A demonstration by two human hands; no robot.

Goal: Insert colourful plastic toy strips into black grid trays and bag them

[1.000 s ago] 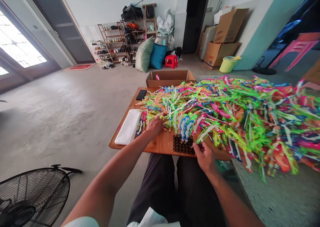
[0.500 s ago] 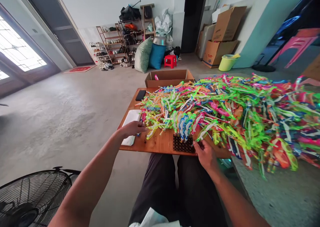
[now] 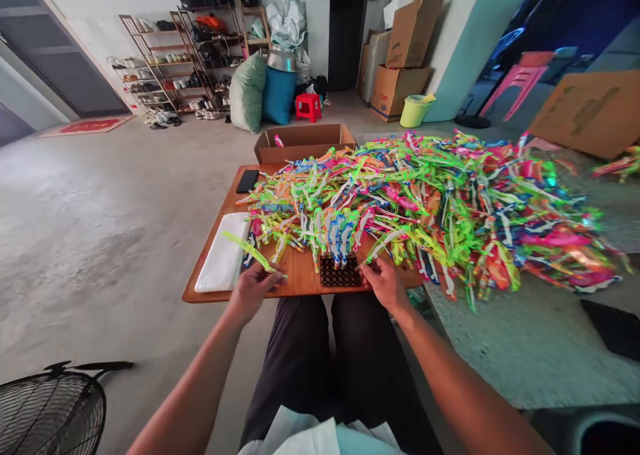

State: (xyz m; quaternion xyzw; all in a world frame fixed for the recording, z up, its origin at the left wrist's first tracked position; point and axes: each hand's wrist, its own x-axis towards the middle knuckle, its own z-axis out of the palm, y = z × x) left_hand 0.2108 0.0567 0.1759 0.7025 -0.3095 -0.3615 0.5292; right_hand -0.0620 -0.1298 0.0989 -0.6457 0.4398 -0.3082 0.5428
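Observation:
My left hand [image 3: 251, 291] pinches the lower end of a yellow-green plastic toy [image 3: 245, 246], a thin flat strip that slants up and left over the stack of clear-white plastic bags [image 3: 217, 258]. My right hand [image 3: 386, 285] has closed on the tip of a green toy with a white strip [image 3: 386, 243], just right of the black grid holder [image 3: 329, 279]. Several blue and white toys [image 3: 341, 236] stand upright in that holder. Behind both hands spreads a large heap of similar bright toys [image 3: 440, 188], which covers much of the wooden board [image 3: 303, 283].
A black phone [image 3: 247, 181] lies at the board's back left corner. Beyond it is an open cardboard box [image 3: 300, 153]. To the right, the heap runs onto a grey stone slab [image 3: 500, 348]. A black fan [image 3: 50, 411] stands at lower left, near my left arm.
My left hand, which was at the heap's left edge, has come back toward me with a yellow-green toy. My right hand stays by the grid holder. The view has turned right.

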